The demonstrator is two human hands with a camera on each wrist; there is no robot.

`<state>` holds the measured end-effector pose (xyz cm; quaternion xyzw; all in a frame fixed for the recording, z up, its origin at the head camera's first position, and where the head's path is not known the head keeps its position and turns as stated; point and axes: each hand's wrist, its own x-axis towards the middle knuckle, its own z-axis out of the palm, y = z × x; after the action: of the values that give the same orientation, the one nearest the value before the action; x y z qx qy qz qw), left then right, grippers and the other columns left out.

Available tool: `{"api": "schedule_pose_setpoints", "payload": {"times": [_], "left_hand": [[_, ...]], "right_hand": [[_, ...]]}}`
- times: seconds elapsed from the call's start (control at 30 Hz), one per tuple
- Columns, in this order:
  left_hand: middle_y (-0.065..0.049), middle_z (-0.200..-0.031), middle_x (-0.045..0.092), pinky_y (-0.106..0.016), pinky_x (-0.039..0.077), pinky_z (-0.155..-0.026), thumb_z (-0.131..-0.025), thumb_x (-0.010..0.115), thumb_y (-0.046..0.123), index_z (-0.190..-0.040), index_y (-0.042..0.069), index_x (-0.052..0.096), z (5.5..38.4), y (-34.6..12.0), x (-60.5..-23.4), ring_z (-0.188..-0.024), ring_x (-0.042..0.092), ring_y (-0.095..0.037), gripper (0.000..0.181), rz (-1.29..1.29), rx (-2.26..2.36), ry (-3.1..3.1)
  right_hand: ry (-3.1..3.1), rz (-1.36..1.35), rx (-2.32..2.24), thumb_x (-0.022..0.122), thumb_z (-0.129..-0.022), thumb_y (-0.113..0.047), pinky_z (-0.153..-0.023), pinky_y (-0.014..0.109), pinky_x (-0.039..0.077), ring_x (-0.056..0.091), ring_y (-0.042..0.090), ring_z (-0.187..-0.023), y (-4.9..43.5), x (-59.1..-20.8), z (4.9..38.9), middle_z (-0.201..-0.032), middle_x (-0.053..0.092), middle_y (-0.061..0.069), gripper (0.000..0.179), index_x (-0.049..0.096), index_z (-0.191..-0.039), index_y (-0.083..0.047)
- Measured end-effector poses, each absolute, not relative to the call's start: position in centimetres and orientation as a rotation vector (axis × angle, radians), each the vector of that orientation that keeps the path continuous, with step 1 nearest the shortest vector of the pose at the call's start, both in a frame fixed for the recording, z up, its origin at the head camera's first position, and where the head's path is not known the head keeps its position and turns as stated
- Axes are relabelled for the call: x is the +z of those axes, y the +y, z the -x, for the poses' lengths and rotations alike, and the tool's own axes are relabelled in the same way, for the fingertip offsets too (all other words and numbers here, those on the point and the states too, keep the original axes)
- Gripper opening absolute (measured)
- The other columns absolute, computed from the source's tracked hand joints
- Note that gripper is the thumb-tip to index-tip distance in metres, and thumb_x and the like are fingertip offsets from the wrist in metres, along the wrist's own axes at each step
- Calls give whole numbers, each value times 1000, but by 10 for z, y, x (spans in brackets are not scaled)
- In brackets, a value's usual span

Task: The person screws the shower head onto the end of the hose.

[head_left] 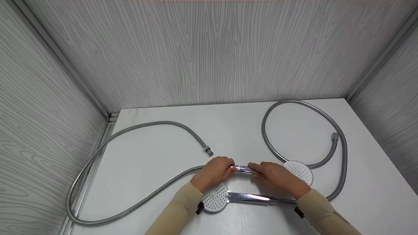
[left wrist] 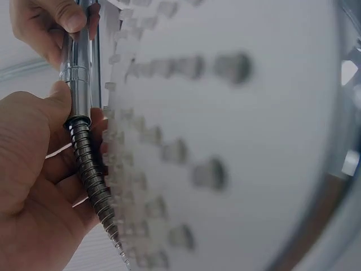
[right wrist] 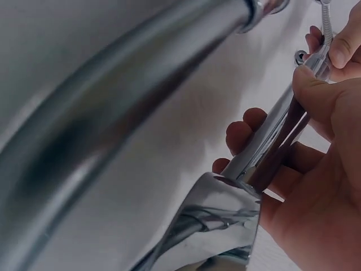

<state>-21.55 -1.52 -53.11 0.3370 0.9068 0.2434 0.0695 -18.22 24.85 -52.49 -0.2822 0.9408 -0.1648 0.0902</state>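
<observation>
My right hand (head_left: 277,178) grips the chrome handle (right wrist: 265,147) of a hand shower, whose white spray face (head_left: 298,173) shows beside the wrist. At the handle's end, my left hand (head_left: 214,173) pinches the chrome connector (left wrist: 80,99) of a ribbed metal shower hose (head_left: 152,195). Connector and handle stand end to end in line; whether the thread is engaged is hidden. Below the hands lies a second hand shower (head_left: 249,198), its dotted spray face (left wrist: 271,130) close to the left wrist.
The held hose loops across the left side to a loose end fitting (head_left: 209,151). A grey hose (head_left: 344,153) coils at the right, running to the second shower's handle, with its other end (head_left: 335,136) loose. Wood-grain panels (head_left: 209,52) enclose the white table (head_left: 228,130).
</observation>
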Motion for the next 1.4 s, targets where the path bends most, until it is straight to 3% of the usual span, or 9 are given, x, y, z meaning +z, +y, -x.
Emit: {"api": "schedule_pose_setpoints", "payload": {"times": [0.17, 0.6, 0.93, 1.17, 1.4], "left_hand": [[-3, -87, 69, -32, 52, -76, -107, 62, 33, -104, 8, 76, 216, -14, -535, -77, 54, -12, 29, -1003, 707, 2739], [-3, -94, 71, -32, 54, -83, -108, 60, 31, -109, 10, 76, 215, -15, -535, -85, 61, -14, 27, -985, 671, 2748], [-3, -93, 70, -33, 54, -80, -108, 59, 32, -110, 10, 75, 215, -15, -534, -83, 59, -14, 27, -976, 653, 2729], [-3, -97, 65, -30, 53, -79, -107, 60, 35, -115, 10, 76, 216, -14, -534, -81, 54, -11, 30, -924, 655, 2707], [-6, -100, 65, -32, 53, -81, -107, 60, 37, -119, 10, 77, 214, -14, -535, -85, 58, -14, 34, -931, 617, 2735]], "right_hand": [[2786, 790, -486, 64, -106, -27, -80, 42, 54, 58, 13, -82, 248, -528, 181, -96, 69, 2, 45, 60, -148, -13], [2783, 753, -548, 63, -106, -29, -81, 38, 52, 55, 11, -82, 248, -527, 179, -94, 65, -5, 45, 60, -149, -17], [2779, 776, -585, 63, -106, -25, -71, 28, 45, 48, 11, -75, 247, -529, 179, -96, 51, -2, 40, 63, -145, -19], [2795, 799, -570, 63, -106, -24, -69, 28, 44, 46, 11, -75, 247, -528, 179, -95, 50, -1, 40, 64, -145, -17], [2826, 817, -533, 66, -104, -25, -70, 29, 43, 46, 11, -80, 247, -532, 177, -93, 53, -3, 41, 65, -144, -18]]}}
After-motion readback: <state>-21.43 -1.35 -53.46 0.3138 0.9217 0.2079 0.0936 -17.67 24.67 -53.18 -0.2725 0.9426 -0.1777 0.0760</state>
